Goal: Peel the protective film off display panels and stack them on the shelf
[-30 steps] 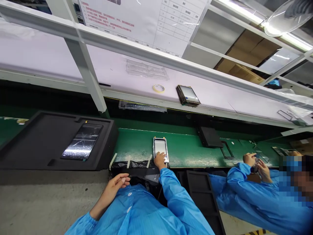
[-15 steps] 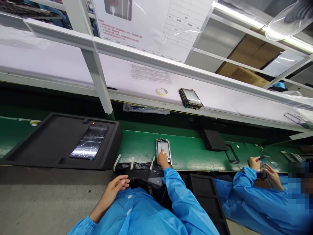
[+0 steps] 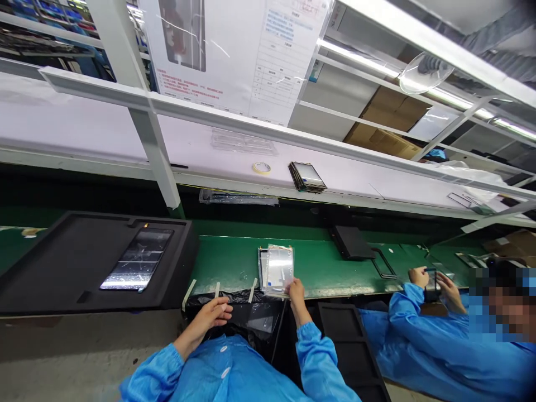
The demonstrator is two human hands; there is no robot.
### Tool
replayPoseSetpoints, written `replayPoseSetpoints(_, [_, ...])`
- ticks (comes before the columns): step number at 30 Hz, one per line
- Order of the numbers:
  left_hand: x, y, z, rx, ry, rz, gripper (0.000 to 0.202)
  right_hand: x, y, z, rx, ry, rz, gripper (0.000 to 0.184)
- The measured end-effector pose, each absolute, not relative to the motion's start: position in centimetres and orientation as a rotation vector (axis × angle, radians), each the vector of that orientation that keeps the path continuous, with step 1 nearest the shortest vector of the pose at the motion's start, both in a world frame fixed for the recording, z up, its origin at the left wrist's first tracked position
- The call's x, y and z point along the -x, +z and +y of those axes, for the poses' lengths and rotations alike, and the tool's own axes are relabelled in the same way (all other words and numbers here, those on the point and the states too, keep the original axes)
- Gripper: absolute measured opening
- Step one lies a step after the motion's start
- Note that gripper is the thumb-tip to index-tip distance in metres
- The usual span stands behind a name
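On the green bench lies a phone screen panel (image 3: 263, 268) in a dark frame, mostly covered by a shiny clear film sheet (image 3: 280, 269). My right hand (image 3: 297, 294) grips the sheet's lower right corner at the bench's front edge. My left hand (image 3: 211, 315) hangs open above a black plastic bag (image 3: 234, 297), touching nothing I can make out. Strips of pale tape (image 3: 217, 290) run from the bench edge near its fingers. The panel's lower right part is hidden under the film.
A black foam tray (image 3: 75, 262) holding a cracked-looking glass screen (image 3: 136, 259) stands to the left. A co-worker's hands (image 3: 431, 285) hold a small dark device at the right. A stack of screens (image 3: 307, 176) and a tape roll (image 3: 262, 167) sit on the white shelf above.
My right hand has moved right and now holds a clear film sheet spread over the panel, which earlier lay uncovered under my fingers. My left hand has barely moved. The view has shifted slightly.
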State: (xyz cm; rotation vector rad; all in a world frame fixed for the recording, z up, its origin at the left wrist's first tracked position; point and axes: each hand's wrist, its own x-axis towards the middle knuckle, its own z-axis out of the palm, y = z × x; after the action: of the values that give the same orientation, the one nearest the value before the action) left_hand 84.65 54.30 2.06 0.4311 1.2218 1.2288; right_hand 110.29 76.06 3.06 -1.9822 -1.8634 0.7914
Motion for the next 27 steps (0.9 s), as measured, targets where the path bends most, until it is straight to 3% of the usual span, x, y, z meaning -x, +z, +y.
replayPoseSetpoints(3, [-85.9,3.0,57.0,-0.365,1.235,1.032,0.073,-107.3,1.4,71.4,1.765,1.071,-1.706,0.034])
replayPoseSetpoints(7, [-86.0,4.8,58.6,-0.354,1.283,0.801,0.063,-104.8,1.5,66.1,1.293,1.386,-1.616,0.046])
replayPoseSetpoints(12, [-84.5,6.1,57.9,-0.284,1.318,0.690,0.051,-104.1,6.7,63.4,0.883,0.764,-2.251,0.067])
replayPoseSetpoints(16, [-84.1,6.2,57.2,-0.238,1.295,0.652,0.043,-102.2,9.3,63.1,0.633,0.674,-2.665,0.076])
replayPoseSetpoints(20, [-83.7,5.9,56.5,-0.188,1.241,0.612,0.042,-100.7,9.5,63.1,0.571,0.669,-2.814,0.062])
replayPoseSetpoints(27, [-83.2,4.9,55.8,-0.112,1.220,0.573,0.048,-100.0,8.3,61.9,0.264,0.398,-2.924,0.007])
